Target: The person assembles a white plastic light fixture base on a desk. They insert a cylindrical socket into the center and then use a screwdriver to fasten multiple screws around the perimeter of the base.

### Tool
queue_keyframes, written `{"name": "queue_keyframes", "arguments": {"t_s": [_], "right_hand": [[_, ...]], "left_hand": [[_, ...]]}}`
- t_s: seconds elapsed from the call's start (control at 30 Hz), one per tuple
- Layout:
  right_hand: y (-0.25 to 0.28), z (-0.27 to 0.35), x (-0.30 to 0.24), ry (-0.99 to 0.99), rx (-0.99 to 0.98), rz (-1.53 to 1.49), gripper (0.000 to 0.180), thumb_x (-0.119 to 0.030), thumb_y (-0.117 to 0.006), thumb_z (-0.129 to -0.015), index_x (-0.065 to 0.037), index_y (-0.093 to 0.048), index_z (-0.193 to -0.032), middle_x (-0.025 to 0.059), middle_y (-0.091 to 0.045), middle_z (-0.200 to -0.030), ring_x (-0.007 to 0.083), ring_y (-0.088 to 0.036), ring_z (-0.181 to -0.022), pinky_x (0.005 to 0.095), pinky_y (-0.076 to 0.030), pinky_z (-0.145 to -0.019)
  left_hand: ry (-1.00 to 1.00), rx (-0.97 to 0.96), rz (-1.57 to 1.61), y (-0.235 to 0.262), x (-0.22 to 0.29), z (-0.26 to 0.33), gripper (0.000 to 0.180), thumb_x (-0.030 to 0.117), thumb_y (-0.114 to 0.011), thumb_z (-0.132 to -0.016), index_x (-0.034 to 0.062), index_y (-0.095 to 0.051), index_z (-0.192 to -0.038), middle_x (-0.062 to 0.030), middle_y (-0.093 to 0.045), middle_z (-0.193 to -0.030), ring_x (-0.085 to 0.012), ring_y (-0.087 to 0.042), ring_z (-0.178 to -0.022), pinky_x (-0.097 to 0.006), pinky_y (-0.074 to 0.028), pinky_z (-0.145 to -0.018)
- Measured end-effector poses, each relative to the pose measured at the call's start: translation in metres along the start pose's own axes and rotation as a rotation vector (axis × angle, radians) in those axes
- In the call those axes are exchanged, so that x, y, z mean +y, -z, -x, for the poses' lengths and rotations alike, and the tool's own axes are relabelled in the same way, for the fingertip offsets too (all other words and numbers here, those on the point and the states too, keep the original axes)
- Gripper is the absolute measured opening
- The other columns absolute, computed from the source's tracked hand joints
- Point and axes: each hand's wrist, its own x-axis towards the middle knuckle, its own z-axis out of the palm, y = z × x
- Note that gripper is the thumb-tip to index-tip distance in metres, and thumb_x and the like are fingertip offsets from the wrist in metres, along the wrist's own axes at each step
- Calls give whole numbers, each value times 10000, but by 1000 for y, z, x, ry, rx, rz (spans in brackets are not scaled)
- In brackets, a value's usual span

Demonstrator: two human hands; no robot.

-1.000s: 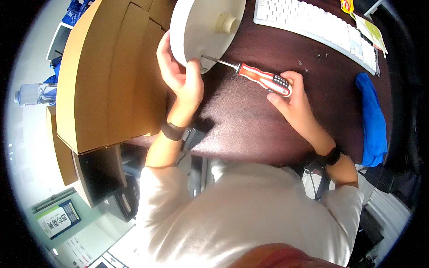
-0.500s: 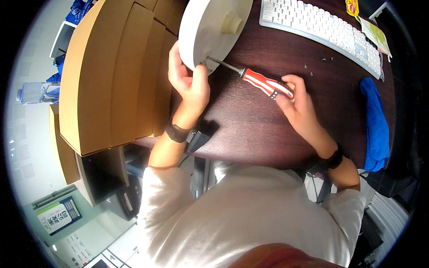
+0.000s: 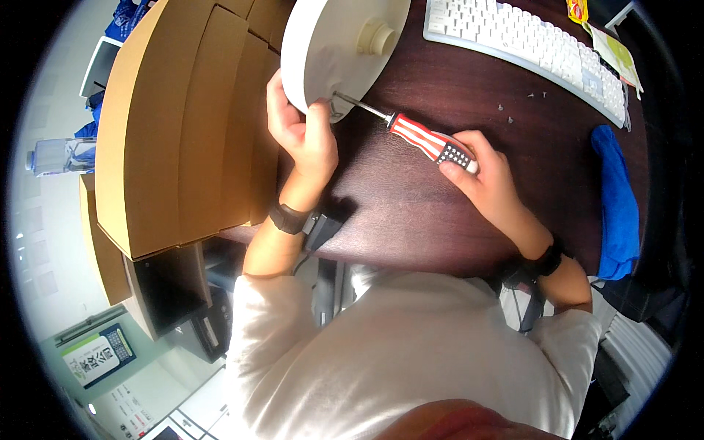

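Note:
My left hand (image 3: 304, 139) grips the near rim of a white round disc-shaped part (image 3: 315, 51), tilted up on its edge, fingers behind and thumb in front. A short cream-coloured round hub (image 3: 377, 38) sticks out of its face. In my right hand (image 3: 490, 176) is a screwdriver (image 3: 418, 133) with a red-and-white striped, star-patterned handle, held by thumb and fingers at its end. Its metal shaft points left, and the tip meets the disc's face close to my left thumb. What lies under the tip is too small to make out.
Several small screws (image 3: 511, 119) lie on the dark brown table (image 3: 411, 213). Beyond them is a white keyboard (image 3: 524, 55). A blue cloth (image 3: 617, 205) lies at the right edge, a yellow packet (image 3: 578, 10) at the far right. Large cardboard boxes (image 3: 158, 132) stand close on the left.
The screwdriver handle has rotated, so its star pattern now faces up. The disc, my left hand and the screwdriver have shifted slightly left. My right fingers have changed position on the handle.

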Motion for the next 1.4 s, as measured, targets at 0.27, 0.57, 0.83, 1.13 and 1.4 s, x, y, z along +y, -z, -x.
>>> {"name": "queue_keyframes", "arguments": {"t_s": [0.27, 0.57, 0.83, 1.13, 1.4], "right_hand": [[-6, 2, 8, 101, 92, 61, 389, -185, -722, -749, -29, -507, -1033, 131, -637, -857, 231, -651, -777, 308, -506, -651], [-1, -2, 5, 40, -4, 62, 385, -218, -721, -753, -18, -534, -1024, 104, -626, -754, 170, -634, -648, 282, -484, -563], [0, 1, 7, 110, 42, 93, 548, -198, -779, -684, -48, -445, -1092, 138, -627, -839, 230, -651, -729, 309, -504, -621], [1, 3, 3, 86, 23, 15, 387, -202, -745, -730, -3, -519, -972, 122, -632, -805, 157, -642, -711, 267, -499, -610], [1, 0, 3, 43, -22, -53, 420, -196, -731, -745, -16, -467, -1018, 117, -635, -867, 156, -638, -793, 276, -498, -681]], "left_hand": [[-7, -9, 7, 0, -1, -1, 427, -25, -488, -733, -51, -426, -1155, -77, -535, -1019, -129, -517, -913, -255, -417, -825], [-5, 2, -12, 1, -1, 0, 438, -28, -480, -723, -50, -427, -1157, -78, -535, -1022, -134, -519, -916, -257, -420, -819], [56, 7, 21, -2, 3, 0, 448, -34, -476, -713, -53, -423, -1158, -78, -534, -1006, -128, -519, -897, -249, -431, -786], [53, -5, 24, -1, 2, 5, 451, -33, -439, -711, -56, -417, -1161, -70, -537, -984, -116, -517, -873, -232, -437, -741], [65, -10, -47, 7, 3, 8, 433, -6, -451, -709, -49, -448, -1139, -65, -521, -1008, -135, -503, -921, -270, -415, -819]]}}
